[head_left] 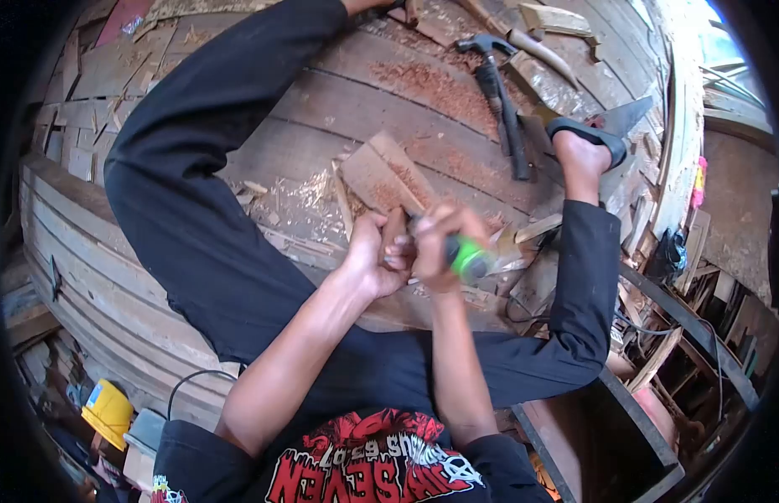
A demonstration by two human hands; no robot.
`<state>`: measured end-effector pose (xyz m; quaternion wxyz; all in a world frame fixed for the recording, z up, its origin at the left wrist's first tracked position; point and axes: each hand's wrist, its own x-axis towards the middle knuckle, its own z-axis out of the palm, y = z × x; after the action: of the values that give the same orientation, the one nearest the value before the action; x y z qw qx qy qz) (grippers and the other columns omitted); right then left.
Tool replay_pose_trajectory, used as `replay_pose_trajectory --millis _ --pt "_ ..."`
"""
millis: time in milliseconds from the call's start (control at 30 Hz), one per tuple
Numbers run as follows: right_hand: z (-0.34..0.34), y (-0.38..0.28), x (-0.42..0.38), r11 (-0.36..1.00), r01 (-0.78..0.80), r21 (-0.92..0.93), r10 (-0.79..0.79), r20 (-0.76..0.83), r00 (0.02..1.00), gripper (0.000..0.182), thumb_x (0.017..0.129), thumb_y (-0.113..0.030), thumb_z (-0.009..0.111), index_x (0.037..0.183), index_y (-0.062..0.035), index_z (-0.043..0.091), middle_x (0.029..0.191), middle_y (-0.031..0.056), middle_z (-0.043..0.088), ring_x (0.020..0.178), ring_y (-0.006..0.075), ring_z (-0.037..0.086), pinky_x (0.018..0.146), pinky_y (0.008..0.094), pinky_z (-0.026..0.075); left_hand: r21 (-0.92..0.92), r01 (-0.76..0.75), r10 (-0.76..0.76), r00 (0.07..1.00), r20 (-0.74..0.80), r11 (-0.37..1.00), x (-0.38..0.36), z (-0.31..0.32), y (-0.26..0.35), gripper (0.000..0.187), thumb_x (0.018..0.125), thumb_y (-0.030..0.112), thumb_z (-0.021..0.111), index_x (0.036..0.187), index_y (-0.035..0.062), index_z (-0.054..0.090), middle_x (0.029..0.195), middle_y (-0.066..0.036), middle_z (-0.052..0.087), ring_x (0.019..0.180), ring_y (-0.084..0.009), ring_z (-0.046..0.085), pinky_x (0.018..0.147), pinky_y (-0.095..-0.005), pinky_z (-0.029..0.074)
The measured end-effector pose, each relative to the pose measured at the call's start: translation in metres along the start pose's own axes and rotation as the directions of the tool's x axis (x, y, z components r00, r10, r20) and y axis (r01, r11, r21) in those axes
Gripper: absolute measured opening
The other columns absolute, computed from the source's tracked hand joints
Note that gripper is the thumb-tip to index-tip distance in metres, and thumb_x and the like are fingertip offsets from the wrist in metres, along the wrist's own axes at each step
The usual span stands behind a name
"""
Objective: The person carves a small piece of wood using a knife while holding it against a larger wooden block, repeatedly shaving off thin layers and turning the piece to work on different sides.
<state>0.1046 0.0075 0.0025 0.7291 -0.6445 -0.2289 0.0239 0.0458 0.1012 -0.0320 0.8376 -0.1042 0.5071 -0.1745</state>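
Observation:
My left hand (377, 258) is closed around a small brown piece of wood (395, 223), its fingers curled over the lower end. Close beside it, my right hand (444, 245) grips a tool with a green and black handle (469, 258). That hand and the tool are smeared by motion, and the tool's working end is hidden, so its kind cannot be told. Just beyond both hands lies a flat wooden block (377, 178) with reddish dust on it. Thin wood shavings (314, 193) are scattered to its left.
A claw hammer (498, 105) lies on the plank floor (347, 109) beside my sandalled foot (584, 155). Reddish sawdust (439, 88) covers nearby boards. Wood offcuts (557, 21) lie at the far right, a yellow container (108, 412) at lower left, and a dark open box (611, 444) at lower right.

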Motion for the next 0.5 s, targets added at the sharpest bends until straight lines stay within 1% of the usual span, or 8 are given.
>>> replay_pose_trajectory --millis 33,100,133,167,233,333,433,500 --pt "0.003 0.005 0.000 0.978 0.058 -0.200 -0.034 0.122 0.992 0.019 0.087 0.001 0.052 0.079 -0.0087 0.038 0.058 -0.0027 0.033 0.047 0.0085 0.031 0.047 0.0259 0.028 0.029 -0.034 0.033 0.999 0.019 0.999 -0.005 0.004 -0.001 0.024 0.096 0.029 0.036 0.087 0.0084 0.046 0.061 0.000 0.046 0.041 -0.0077 0.041 0.033 -0.0184 0.032" --pt "-0.008 -0.001 0.014 0.995 0.098 -0.010 -0.098 -0.042 0.994 0.018 0.085 0.002 0.054 0.081 -0.0075 0.040 0.064 0.0005 0.039 0.052 0.0104 0.036 0.049 0.0279 0.032 -0.023 0.004 -0.003 0.998 0.060 1.000 0.000 -0.001 0.000 0.025 0.096 0.028 0.035 0.089 0.0074 0.047 0.062 -0.001 0.046 0.042 -0.0071 0.040 0.033 -0.0184 0.031" --pt "-0.011 -0.013 0.020 0.974 0.019 0.224 0.027 -0.201 0.979 0.018 0.082 0.003 0.058 0.081 -0.0058 0.042 0.070 0.0039 0.047 0.058 0.0124 0.043 0.051 0.0289 0.038 -0.053 0.026 -0.024 0.999 0.046 0.998 0.001 -0.005 -0.001 0.024 0.096 0.028 0.035 0.090 0.0072 0.047 0.062 -0.001 0.045 0.042 -0.0071 0.040 0.033 -0.0185 0.031" --pt "-0.013 -0.029 0.029 0.925 0.054 0.376 0.019 -0.187 0.982 0.017 0.083 0.004 0.057 0.080 -0.0043 0.042 0.070 0.0039 0.047 0.060 0.0110 0.044 0.051 0.0274 0.037 -0.088 0.030 -0.026 0.999 0.046 0.996 0.003 -0.002 0.003 0.024 0.096 0.027 0.034 0.091 0.0070 0.047 0.063 -0.001 0.045 0.042 -0.0070 0.040 0.032 -0.0187 0.031" --pt "-0.017 -0.024 0.014 0.912 -0.020 0.410 0.108 -0.193 0.975 0.018 0.083 0.005 0.056 0.081 -0.0049 0.040 0.069 0.0033 0.045 0.060 0.0101 0.042 0.051 0.0271 0.035 -0.124 0.063 -0.057 0.997 0.050 0.990 0.002 -0.009 0.000 0.022 0.095 0.028 0.035 0.091 0.0080 0.044 0.063 0.000 0.044 0.042 -0.0070 0.039 0.033 -0.0195 0.030" --pt "-0.012 -0.002 0.000 0.991 -0.133 -0.007 0.133 -0.025 0.991 0.021 0.083 0.003 0.054 0.078 -0.0064 0.037 0.066 0.0021 0.040 0.059 0.0091 0.038 0.050 0.0276 0.032 -0.096 0.099 -0.087 0.989 0.122 0.990 0.008 -0.008 0.003 0.022 0.093 0.032 0.037 0.092 0.0103 0.038 0.063 0.000 0.043 0.044 -0.0072 0.038 0.035 -0.0204 0.030" --pt "-0.015 -0.033 0.019 0.979 -0.002 0.202 0.054 -0.252 0.966 0.023 0.083 0.000 0.057 0.077 -0.0076 0.037 0.064 0.0032 0.041 0.057 0.0096 0.037 0.049 0.0280 0.031 -0.095 0.094 -0.081 0.987 0.139 0.991 0.011 -0.015 0.003 0.023 0.093 0.033 0.037 0.092 0.0100 0.039 0.064 -0.001 0.044 0.044 -0.0076 0.039 0.035 -0.0203 0.031" --pt "-0.012 -0.050 0.026 0.882 0.036 0.471 0.058 -0.185 0.981 0.020 0.082 -0.002 0.063 0.078 -0.0076 0.044 0.064 0.0059 0.048 0.057 0.0127 0.044 0.053 0.0270 0.035 -0.078 0.070 -0.064 0.995 0.074 0.995 0.007 -0.020 -0.002 0.023 0.094 0.033 0.036 0.093 0.0099 0.039 0.065 -0.001 0.045 0.044 -0.0076 0.039 0.035 -0.0204 0.030"
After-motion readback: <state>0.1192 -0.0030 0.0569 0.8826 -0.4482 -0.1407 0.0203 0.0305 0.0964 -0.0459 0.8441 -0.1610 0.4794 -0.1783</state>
